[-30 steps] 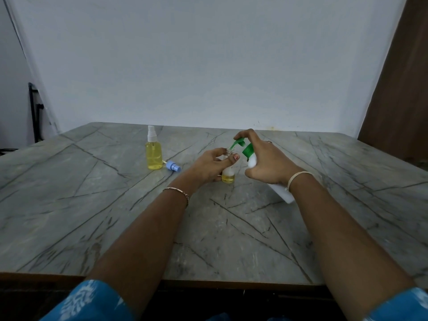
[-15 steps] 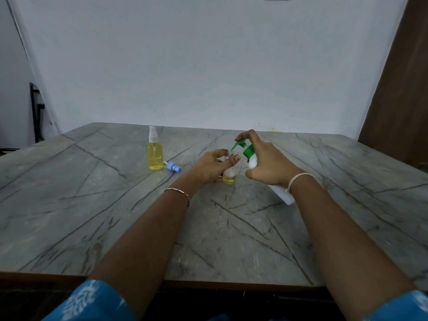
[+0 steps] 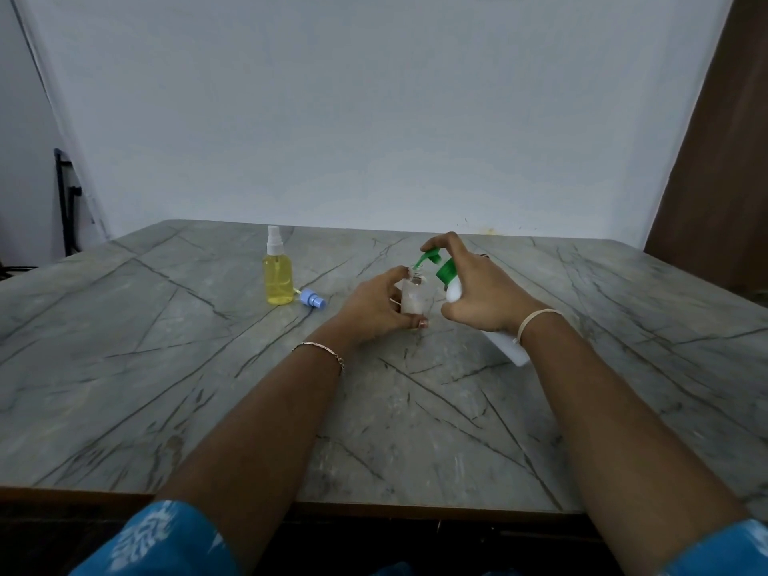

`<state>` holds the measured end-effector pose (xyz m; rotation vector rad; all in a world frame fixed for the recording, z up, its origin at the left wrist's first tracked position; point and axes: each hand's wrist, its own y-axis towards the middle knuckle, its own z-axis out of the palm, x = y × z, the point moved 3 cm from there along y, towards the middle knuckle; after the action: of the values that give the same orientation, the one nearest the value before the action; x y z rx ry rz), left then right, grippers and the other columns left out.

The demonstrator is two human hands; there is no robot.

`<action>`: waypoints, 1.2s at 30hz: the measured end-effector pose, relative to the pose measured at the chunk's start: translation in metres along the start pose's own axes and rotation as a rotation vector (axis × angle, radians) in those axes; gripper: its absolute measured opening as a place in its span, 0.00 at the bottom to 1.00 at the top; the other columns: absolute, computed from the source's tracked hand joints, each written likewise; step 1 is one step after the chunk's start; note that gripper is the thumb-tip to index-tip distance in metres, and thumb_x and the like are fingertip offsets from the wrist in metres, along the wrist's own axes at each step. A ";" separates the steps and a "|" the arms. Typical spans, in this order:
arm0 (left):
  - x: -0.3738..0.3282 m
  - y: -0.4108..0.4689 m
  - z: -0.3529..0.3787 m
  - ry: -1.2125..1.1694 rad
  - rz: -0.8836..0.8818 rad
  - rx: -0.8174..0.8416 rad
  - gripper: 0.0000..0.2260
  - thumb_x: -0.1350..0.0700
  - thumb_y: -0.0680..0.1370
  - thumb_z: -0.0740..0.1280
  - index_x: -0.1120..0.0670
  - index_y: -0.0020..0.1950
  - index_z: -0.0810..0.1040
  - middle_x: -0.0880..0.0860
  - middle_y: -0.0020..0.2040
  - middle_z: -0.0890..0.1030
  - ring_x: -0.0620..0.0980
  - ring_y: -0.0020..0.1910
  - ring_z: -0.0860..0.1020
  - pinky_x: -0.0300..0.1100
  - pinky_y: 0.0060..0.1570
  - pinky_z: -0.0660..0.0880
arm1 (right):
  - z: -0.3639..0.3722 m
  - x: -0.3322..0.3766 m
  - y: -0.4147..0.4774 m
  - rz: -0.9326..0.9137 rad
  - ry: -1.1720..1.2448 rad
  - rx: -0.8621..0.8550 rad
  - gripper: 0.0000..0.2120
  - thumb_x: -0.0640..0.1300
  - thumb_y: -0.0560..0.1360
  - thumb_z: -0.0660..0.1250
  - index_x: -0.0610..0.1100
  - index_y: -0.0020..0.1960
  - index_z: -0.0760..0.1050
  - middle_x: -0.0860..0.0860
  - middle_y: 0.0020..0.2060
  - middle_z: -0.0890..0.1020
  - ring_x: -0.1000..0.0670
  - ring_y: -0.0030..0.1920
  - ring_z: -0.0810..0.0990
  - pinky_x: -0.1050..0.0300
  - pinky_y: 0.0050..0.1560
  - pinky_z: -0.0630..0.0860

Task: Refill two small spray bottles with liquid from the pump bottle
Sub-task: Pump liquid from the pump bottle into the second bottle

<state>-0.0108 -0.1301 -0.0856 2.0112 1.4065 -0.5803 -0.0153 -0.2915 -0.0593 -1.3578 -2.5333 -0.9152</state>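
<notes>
1. Writing on the bottles was too small and blurred to read; no brand could be made out.
2. The pump bottle (image 3: pixel 454 289), white with a green collar, was tilted, its long axis running from its base at 5 o'clock up to its green pump head (image 3: pixel 429 257) at 11 o'clock. The spout pointed down toward 8 o'clock, its tip right at the open neck of the small clear bottle (image 3: pixel 414 296).
3. That small bottle stood upright at the middle of the table (image 3: pixel 166 367), neck toward 12 o'clock and uncapped. Whether its base touched the tabletop could not be told.
4. The left hand (image 3: pixel 374 303) reached in from 7 o'clock, its fingers and thumb curled round the small bottle's left side.
5. The right hand (image 3: pixel 484 299) came in from 5 o'clock, its fingers and thumb wrapped around the pump bottle's shoulder while the forefinger (image 3: pixel 448 242) arched over and rested on the pump head.
6. A filled spray bottle (image 3: pixel 278 278) of yellow liquid, white sprayer on, stood upright at 9 o'clock from the hands, well apart from them.
7. A blue spray head (image 3: pixel 312 300) lay on its side just beside the filled bottle's base, at its 4 o'clock.
8. A bracelet (image 3: pixel 320 350) circled the left wrist, a pale band (image 3: pixel 536 320) the right; blue patterned sleeves (image 3: pixel 158 538) showed at 6 o'clock.
</notes>
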 end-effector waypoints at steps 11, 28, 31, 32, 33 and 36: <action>-0.001 0.001 0.000 0.025 0.031 -0.016 0.34 0.51 0.67 0.78 0.50 0.69 0.66 0.54 0.60 0.79 0.51 0.54 0.78 0.42 0.54 0.73 | 0.000 -0.007 0.002 -0.024 -0.178 0.016 0.46 0.43 0.64 0.69 0.68 0.73 0.50 0.45 0.48 0.78 0.46 0.43 0.76 0.52 0.43 0.76; -0.001 0.002 0.000 0.073 0.020 -0.018 0.39 0.50 0.68 0.77 0.53 0.73 0.62 0.55 0.61 0.78 0.51 0.56 0.77 0.38 0.51 0.68 | -0.001 0.002 -0.002 -0.050 -0.401 0.003 0.47 0.43 0.68 0.69 0.67 0.75 0.45 0.49 0.40 0.70 0.46 0.45 0.70 0.49 0.43 0.75; 0.000 0.002 0.001 0.067 0.019 -0.018 0.36 0.50 0.67 0.77 0.51 0.71 0.64 0.54 0.60 0.79 0.51 0.56 0.78 0.39 0.51 0.69 | -0.001 0.002 -0.001 -0.035 -0.386 0.010 0.42 0.43 0.68 0.68 0.64 0.74 0.52 0.51 0.42 0.71 0.44 0.49 0.71 0.49 0.46 0.75; 0.000 0.002 0.001 0.065 0.019 -0.016 0.36 0.50 0.67 0.77 0.51 0.71 0.64 0.54 0.59 0.79 0.51 0.56 0.78 0.39 0.51 0.69 | -0.001 0.002 -0.001 -0.026 -0.368 0.010 0.40 0.42 0.68 0.68 0.62 0.73 0.54 0.50 0.43 0.72 0.43 0.51 0.72 0.49 0.47 0.75; -0.001 0.002 0.001 0.066 0.019 -0.013 0.37 0.50 0.68 0.77 0.51 0.72 0.63 0.54 0.60 0.78 0.51 0.56 0.78 0.39 0.51 0.69 | 0.000 0.002 -0.001 -0.020 -0.350 0.006 0.38 0.42 0.67 0.68 0.61 0.72 0.56 0.49 0.46 0.74 0.43 0.52 0.72 0.47 0.49 0.76; -0.001 0.002 0.001 0.071 0.011 -0.010 0.40 0.50 0.68 0.77 0.52 0.75 0.60 0.54 0.62 0.77 0.51 0.58 0.77 0.38 0.53 0.68 | 0.001 0.002 0.000 -0.014 -0.317 -0.004 0.35 0.42 0.66 0.68 0.59 0.68 0.58 0.47 0.52 0.77 0.42 0.54 0.73 0.43 0.51 0.77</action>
<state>-0.0093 -0.1322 -0.0854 2.0489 1.4366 -0.5006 -0.0163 -0.2892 -0.0595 -1.6015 -2.7705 -0.7588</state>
